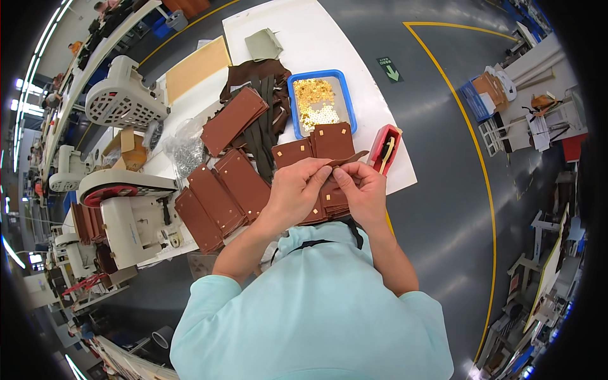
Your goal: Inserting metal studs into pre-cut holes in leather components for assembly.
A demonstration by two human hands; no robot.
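Close in front of my body, my left hand and my right hand meet with thumbs and fingertips pinched on a brown leather piece. Its narrow end sticks out above my right fingers; the part between the fingertips is hidden. Beneath and just beyond my hands lie brown leather panels with small gold metal fittings on them. Past these sits a blue-rimmed tray holding many small gold metal pieces. To the right of my right hand, a red open container has a light-coloured handled item inside.
Stacks of brown leather panels and dark strips cover the white table at left. A clear plastic bag and a sewing machine stand further left. Grey floor with yellow lines runs along the right.
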